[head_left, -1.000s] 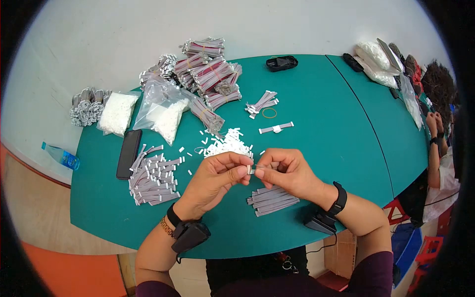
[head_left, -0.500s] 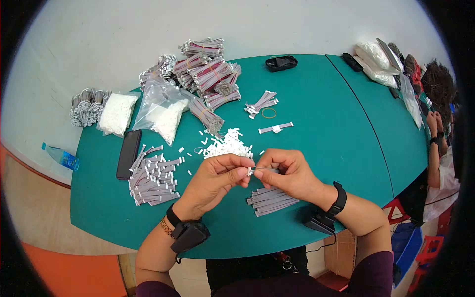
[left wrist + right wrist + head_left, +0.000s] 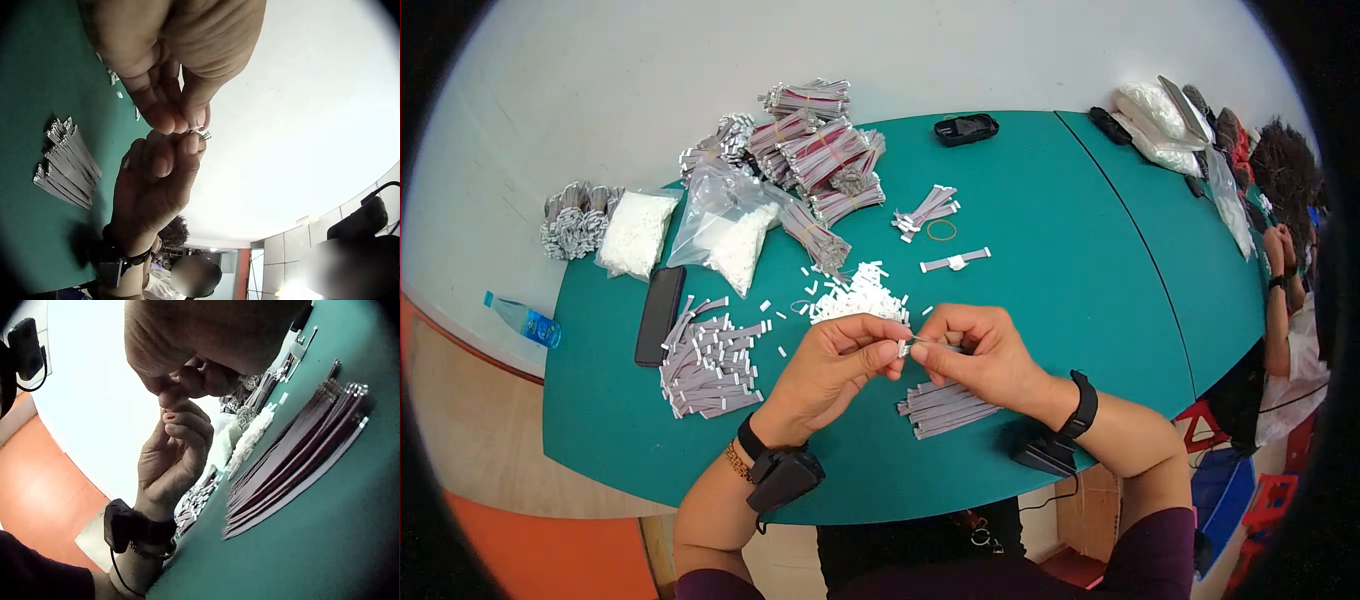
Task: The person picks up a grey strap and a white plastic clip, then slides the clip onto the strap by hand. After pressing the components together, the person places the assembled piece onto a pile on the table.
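Observation:
In the head view, my left hand [image 3: 830,365] pinches a small white connector [image 3: 903,348] between thumb and forefinger. Close against it, my right hand [image 3: 980,350] pinches a thin grey ribbon cable [image 3: 935,343], most of which its fingers cover. Thin wire ends [image 3: 205,135] stick out by the fingertips in the left wrist view. Below the right hand lies a row of flat grey ribbon cables [image 3: 948,408]. Loose white connectors [image 3: 862,292] are heaped just beyond the hands. To the left, a pile of short cables with white ends [image 3: 712,365] spreads over the green table [image 3: 1090,300].
Bundled cables [image 3: 825,150] are stacked at the back, beside bags of white connectors [image 3: 638,232]. A dark phone [image 3: 660,315] lies at left, near a bottle [image 3: 523,320]. Beyond the hands are a single cable [image 3: 956,261], a few more cables [image 3: 925,210] and a rubber band [image 3: 941,231].
The right fingers have shifted slightly, and more of the ribbon cable shows above the right thumb. The left hand keeps its grip on the connector, almost still.

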The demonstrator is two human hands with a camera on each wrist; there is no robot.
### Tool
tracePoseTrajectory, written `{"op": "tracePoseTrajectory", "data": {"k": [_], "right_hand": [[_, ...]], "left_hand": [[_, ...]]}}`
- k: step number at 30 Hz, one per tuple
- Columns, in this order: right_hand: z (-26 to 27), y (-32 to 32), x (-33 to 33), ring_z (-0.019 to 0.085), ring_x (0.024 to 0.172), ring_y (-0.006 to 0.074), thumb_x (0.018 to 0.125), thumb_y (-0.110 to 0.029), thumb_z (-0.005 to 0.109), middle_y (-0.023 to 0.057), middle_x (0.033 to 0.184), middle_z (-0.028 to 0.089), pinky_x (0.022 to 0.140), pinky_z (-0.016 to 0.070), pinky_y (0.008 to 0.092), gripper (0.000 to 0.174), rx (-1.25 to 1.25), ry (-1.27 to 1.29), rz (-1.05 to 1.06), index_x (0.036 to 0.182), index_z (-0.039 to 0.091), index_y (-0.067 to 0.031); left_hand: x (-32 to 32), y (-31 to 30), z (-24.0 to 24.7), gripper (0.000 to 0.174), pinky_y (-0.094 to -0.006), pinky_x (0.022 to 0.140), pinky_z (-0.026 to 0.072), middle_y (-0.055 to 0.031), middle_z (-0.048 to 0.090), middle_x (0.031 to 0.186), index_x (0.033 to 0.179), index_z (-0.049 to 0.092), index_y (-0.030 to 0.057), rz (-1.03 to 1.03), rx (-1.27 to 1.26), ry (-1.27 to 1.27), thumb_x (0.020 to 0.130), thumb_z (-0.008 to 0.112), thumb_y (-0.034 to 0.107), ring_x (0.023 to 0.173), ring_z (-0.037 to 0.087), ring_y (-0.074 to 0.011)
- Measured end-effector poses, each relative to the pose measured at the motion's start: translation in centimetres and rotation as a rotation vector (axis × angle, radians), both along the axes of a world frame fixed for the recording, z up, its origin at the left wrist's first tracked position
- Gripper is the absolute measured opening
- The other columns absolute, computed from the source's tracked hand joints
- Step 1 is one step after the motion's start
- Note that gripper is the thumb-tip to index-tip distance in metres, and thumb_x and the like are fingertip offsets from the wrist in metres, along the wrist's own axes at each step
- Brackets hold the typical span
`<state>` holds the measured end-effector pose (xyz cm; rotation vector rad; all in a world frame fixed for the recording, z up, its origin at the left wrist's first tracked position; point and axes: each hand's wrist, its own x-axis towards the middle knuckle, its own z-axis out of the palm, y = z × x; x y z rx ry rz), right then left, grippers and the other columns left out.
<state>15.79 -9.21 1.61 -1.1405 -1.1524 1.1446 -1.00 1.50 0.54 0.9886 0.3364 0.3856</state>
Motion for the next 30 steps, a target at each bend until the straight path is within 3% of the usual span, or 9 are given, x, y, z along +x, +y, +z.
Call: {"op": "tracePoseTrajectory", "data": {"k": [30], "right_hand": [[0.1, -0.25, -0.48, 0.04, 0.048, 0.0001, 0.086, -0.01, 0.06, -0.0049, 0.054, 0.047, 0.042, 0.0281, 0.0188, 0.014, -0.054, 0.068, -0.05, 0.074, 0.054, -0.0035]], "left_hand": [[0.32, -0.37, -0.15, 0.017, -0.024, 0.068, 0.0475, -0.0094, 0.063, 0.088, 0.097, 0.061, -0.0034, 0.104, 0.146, 0.027, 0.082, 0.064, 0.004, 0.074, 0.058, -0.0134]]}}
